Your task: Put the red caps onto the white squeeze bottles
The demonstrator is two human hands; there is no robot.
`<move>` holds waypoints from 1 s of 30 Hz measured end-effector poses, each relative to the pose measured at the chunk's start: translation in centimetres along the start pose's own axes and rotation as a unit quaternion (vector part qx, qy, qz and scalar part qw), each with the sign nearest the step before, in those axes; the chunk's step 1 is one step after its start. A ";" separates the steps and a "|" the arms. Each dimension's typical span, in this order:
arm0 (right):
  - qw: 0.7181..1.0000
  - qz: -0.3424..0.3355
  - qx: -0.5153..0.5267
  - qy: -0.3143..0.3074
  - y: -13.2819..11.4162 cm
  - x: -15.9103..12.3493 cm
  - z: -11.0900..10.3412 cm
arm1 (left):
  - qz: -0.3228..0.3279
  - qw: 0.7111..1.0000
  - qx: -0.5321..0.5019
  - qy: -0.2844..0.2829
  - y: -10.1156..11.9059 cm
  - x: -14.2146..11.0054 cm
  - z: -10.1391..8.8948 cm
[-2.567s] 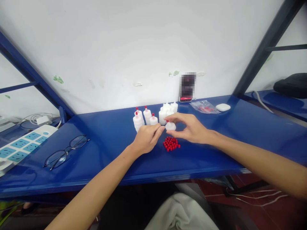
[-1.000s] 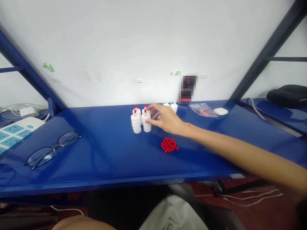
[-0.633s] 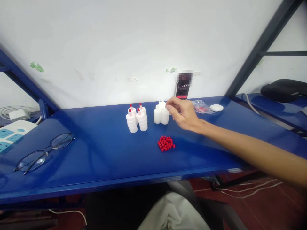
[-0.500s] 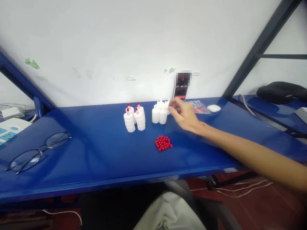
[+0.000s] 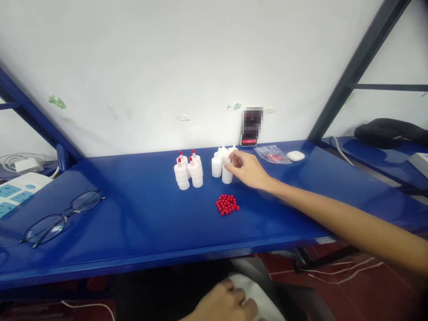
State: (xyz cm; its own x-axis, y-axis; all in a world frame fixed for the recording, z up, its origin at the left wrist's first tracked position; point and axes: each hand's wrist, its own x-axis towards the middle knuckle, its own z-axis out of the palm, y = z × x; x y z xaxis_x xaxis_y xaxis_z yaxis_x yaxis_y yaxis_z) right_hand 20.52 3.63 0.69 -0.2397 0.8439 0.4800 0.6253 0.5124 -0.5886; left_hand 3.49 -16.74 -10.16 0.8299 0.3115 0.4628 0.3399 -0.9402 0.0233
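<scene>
My right hand (image 5: pixel 248 168) reaches to a small group of white plastic squeeze bottles (image 5: pixel 216 167). Its thumb and forefinger close round the upper part of the front right bottle (image 5: pixel 227 176), whose top is hidden. Left of that group stand several white bottles with red-tipped nozzles (image 5: pixel 195 173). A pile of small red caps (image 5: pixel 226 205) lies in front of the uncapped bottles. My left hand (image 5: pixel 227 303) is low in view over my lap, below the table edge. Its fingers are loosely bent and apart, with nothing seen in them.
Eyeglasses (image 5: pixel 63 218) and a white power strip (image 5: pixel 23 187) lie on the left of the blue table (image 5: pixel 140 223). A phone (image 5: pixel 251 129) leans on the wall. Beside it are a clear bag with red bits (image 5: pixel 274 154) and a white rounded object (image 5: pixel 295 156).
My right hand has moved from the rear right bottle to the front right one. My left hand has come into view at the bottom. The view has shifted slightly.
</scene>
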 end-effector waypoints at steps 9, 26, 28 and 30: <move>0.963 -0.060 0.242 -0.101 0.6 -1.1 0.9 | -0.082 0.992 0.081 -0.048 -7.5 3.4 -10.3; 0.980 -0.043 0.150 -0.124 0.6 -1.5 0.9 | -0.239 0.949 -0.075 -0.193 -17.3 7.4 -8.7; 0.981 -0.037 0.146 -0.123 0.5 -1.6 0.8 | -0.235 0.951 -0.064 -0.192 -17.3 7.5 -8.5; 0.982 -0.034 0.142 -0.123 0.5 -1.6 0.8 | -0.237 0.951 -0.060 -0.190 -17.3 7.5 -8.4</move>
State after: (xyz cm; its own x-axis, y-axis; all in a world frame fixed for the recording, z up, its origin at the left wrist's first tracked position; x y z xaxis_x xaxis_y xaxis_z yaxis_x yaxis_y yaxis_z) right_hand 20.62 2.71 -0.91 -0.4669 0.8017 0.3733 0.3774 0.5624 -0.7358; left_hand 0.13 0.66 0.35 0.7038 0.7100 0.0230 0.6814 -0.6839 0.2607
